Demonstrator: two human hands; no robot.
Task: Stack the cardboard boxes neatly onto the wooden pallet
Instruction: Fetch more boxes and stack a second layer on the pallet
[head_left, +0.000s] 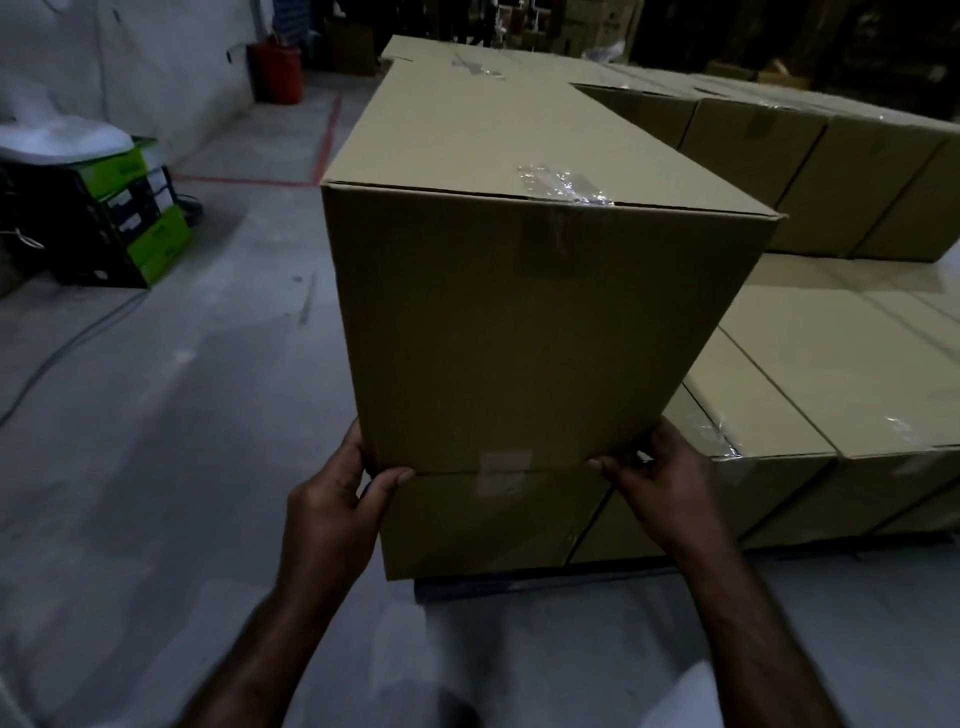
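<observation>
A large taped cardboard box (519, 312) sits on top of a lower box (483, 525) at the near left corner of the stack. My left hand (337, 509) grips its bottom left corner, thumb on the front face. At the bottom right corner my right hand (660, 493) holds the box's lower edge with curled fingers. A single layer of boxes (831, 374) lies to the right, and a taller row of boxes (810, 166) stands behind. A dark strip of the pallet (519, 584) shows under the lower box; most of it is hidden.
Grey concrete floor (156, 467) spreads to the left and in front, marked with red tape lines (322, 140). Green and black cartons (119, 223) are piled at the left wall, with a cable on the floor beside them. A red container (275, 73) stands farther back.
</observation>
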